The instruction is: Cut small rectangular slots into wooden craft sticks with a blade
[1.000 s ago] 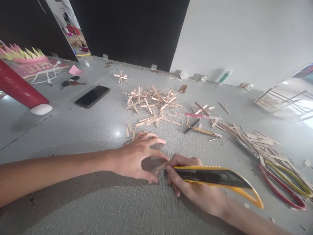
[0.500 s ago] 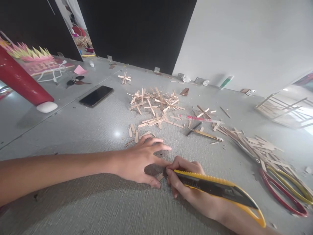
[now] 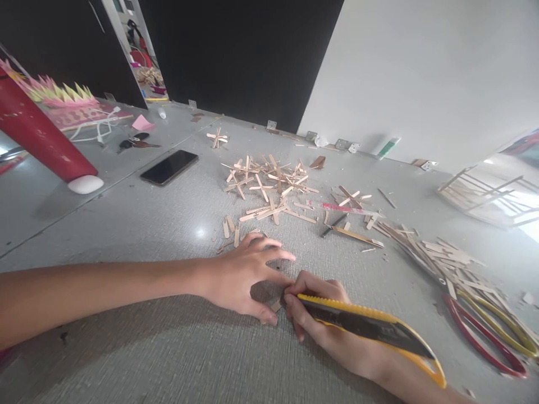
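My left hand (image 3: 246,275) rests on the grey floor, thumb and forefinger pinching a short wooden stick piece (image 3: 277,305) flat against it; the other fingers are spread. My right hand (image 3: 320,314) is wrapped round a yellow and black utility knife (image 3: 370,325), its tip pressed to the stick piece just beside my left thumb. The blade itself is hidden between the fingers.
A heap of crossed stick stars (image 3: 269,182) lies ahead, with loose sticks and offcuts (image 3: 438,249) to the right. Red and yellow scissors handles (image 3: 492,325) lie at right. A black phone (image 3: 169,167), a red cylinder (image 3: 42,140) and keys (image 3: 135,143) are at left.
The stick piece has become shorter and lies flatter under my fingers. Both hands stay together at the same spot; the view has shifted slightly.
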Demonstrator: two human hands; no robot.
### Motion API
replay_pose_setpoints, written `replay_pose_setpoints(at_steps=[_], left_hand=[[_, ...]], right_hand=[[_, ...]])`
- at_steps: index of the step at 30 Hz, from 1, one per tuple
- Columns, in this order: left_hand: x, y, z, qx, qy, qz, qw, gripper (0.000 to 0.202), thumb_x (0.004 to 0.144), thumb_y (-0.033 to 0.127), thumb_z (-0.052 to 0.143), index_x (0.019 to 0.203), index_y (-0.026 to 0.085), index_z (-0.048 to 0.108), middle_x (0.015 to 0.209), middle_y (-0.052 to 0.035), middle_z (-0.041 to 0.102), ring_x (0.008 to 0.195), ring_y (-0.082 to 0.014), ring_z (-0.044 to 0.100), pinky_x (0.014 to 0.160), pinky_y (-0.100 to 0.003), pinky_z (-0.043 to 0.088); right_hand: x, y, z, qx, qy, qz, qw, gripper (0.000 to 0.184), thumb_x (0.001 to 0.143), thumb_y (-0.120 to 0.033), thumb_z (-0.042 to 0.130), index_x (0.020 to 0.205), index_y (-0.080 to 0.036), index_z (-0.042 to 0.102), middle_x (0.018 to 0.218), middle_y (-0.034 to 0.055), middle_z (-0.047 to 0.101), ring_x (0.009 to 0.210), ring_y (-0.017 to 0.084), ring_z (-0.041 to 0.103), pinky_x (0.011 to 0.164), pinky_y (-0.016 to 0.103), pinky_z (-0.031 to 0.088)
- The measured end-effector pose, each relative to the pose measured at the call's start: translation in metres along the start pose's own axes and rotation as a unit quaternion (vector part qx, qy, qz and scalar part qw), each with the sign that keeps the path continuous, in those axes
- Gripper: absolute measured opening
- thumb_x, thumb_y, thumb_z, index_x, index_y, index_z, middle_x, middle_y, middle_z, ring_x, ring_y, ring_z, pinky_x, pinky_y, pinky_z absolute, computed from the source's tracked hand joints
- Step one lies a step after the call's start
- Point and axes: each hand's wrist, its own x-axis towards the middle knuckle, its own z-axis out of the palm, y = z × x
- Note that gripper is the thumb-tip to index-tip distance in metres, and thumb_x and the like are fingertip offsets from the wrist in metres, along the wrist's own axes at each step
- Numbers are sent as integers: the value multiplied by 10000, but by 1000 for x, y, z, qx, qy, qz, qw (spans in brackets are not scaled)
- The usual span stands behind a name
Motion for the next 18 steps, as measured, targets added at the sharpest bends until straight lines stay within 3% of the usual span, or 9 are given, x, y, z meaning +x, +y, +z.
replay_pose_setpoints(at_steps=[10, 18], left_hand=[[3, 7, 5, 3, 8, -17, 1000, 316, 887, 556, 708, 1125, 349, 707, 1546, -50, 434, 1459, -382, 293, 1144, -657, 218], [-1, 11, 2, 5, -31, -16, 999, 237, 967, 515, 607, 1080, 348, 731, 1632, -56, 338, 1524, -427, 173, 1108, -803, 120]], right_hand=[[2, -3, 4, -53, 22, -78, 995, 284, 1019, -336, 493, 756, -241, 443, 575, -83, 395, 482, 97, 342, 496, 267, 307], [0, -8, 5, -68, -5, -60, 996, 313, 1057, -354, 409, 759, -263, 380, 577, -70, 421, 478, 124, 392, 505, 303, 325]])
